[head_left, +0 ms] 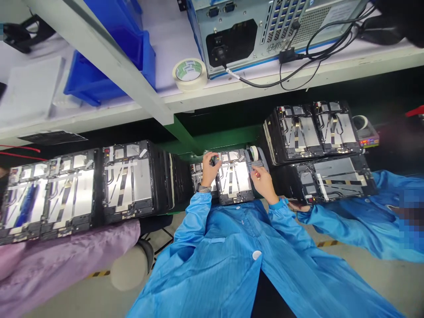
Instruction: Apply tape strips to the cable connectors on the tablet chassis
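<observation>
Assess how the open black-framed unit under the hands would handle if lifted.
The open black-framed unit probably feels stiff and fairly heavy for its size, given its deep frame and metal-looking silver panel. The flat ribbon cables taped across it look floppy and fragile, so they might snag if handled.

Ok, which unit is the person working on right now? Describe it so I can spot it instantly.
Below the white shelf carrying the computer case, follow the row of black-framed panels to the middle, straight ahead of the person's blue smock. It is the small black-framed panel between the left hand and right hand, with a tape roll just past its far right corner.
</observation>
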### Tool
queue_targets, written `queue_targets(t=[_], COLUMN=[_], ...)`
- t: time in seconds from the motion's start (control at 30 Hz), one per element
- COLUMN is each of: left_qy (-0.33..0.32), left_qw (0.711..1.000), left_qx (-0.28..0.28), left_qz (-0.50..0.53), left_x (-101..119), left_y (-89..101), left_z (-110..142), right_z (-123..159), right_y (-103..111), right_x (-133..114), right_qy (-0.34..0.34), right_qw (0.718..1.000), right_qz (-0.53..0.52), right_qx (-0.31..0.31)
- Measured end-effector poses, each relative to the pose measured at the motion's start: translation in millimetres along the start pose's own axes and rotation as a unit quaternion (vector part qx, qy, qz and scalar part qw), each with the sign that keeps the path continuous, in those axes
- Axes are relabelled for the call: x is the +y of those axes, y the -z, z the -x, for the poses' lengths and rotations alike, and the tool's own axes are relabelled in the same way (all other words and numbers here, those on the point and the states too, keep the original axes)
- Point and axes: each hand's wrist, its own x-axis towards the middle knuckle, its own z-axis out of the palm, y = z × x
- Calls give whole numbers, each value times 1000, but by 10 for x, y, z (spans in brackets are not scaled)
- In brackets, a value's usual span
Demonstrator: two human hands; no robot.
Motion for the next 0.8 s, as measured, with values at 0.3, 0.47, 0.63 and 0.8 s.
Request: queue_targets(t=[0.3, 0.47, 0.63, 0.8], left_qy=[53, -2, 57, 164], left_qw=[998, 999, 998, 986], left_qx=[-16, -45, -23, 0], left_qz=[24, -13, 27, 33], left_x=[-66, -25, -45, -58], left_y=[-12, 16, 37, 132], left_z=[-97, -255, -173, 598], right_z=[375, 298, 282, 375], right_y=[-234, -149, -114, -174], right_x=[211, 154, 148, 166], right_qy=[-48, -36, -27, -44], right_qw=[995, 995, 995, 993], right_qz=[-87, -91, -95, -104], right_qx=[-18, -24, -19, -33])
